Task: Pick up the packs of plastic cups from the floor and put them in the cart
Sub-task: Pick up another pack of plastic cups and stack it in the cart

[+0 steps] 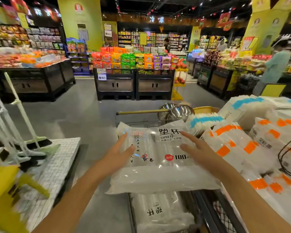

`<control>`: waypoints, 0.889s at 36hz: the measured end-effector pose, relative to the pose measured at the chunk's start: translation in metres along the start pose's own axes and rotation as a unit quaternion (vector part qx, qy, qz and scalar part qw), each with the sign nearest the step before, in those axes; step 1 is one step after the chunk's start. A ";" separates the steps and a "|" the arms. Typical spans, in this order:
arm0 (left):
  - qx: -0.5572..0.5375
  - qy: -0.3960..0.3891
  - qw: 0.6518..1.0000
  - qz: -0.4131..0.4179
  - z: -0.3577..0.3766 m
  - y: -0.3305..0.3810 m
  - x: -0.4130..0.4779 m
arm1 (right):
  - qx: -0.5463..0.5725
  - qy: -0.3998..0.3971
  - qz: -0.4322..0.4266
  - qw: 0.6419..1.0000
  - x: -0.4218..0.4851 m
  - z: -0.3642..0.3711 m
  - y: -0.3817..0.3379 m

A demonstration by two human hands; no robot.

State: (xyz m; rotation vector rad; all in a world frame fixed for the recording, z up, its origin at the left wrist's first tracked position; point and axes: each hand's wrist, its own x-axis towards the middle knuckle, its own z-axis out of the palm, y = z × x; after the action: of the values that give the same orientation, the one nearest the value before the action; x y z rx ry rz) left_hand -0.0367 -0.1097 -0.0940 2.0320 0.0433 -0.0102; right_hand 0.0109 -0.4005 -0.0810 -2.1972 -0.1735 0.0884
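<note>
Two hands, left hand (119, 153) and right hand (197, 151), fingers spread flat on the top cup pack (158, 167); unclamped, overhanging the cart (142, 112), it may slide off.

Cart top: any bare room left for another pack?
Hardly. The clear 100-piece cup pack under both open hands spans the cart's left side; orange-striped packs crowd the right, steel bowls the far end. Bare grey floor lies left, before the white grid-patterned platform.

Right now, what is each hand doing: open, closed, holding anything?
Left hand: open, fingers spread, flat on the top cup pack, not gripping.
Right hand: open, fingers spread, resting on the same pack, not gripping.
</note>
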 end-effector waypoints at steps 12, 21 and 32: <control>-0.018 -0.001 0.998 -0.060 0.050 -0.106 0.172 | -0.012 -0.066 0.007 0.998 0.194 0.043 0.112; -0.004 0.008 0.989 -0.146 0.112 -0.212 0.296 | 0.033 -0.130 0.023 0.991 0.331 0.113 0.224; -0.010 0.005 0.975 -0.224 0.172 -0.338 0.359 | 0.032 -0.191 0.072 0.978 0.393 0.215 0.346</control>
State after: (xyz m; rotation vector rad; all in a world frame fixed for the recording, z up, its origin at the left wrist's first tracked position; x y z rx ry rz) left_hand 0.3125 -0.1038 -0.4827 1.9628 0.5055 -0.2818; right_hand 0.4040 -0.3689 -0.4872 -2.1060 -0.2208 0.5927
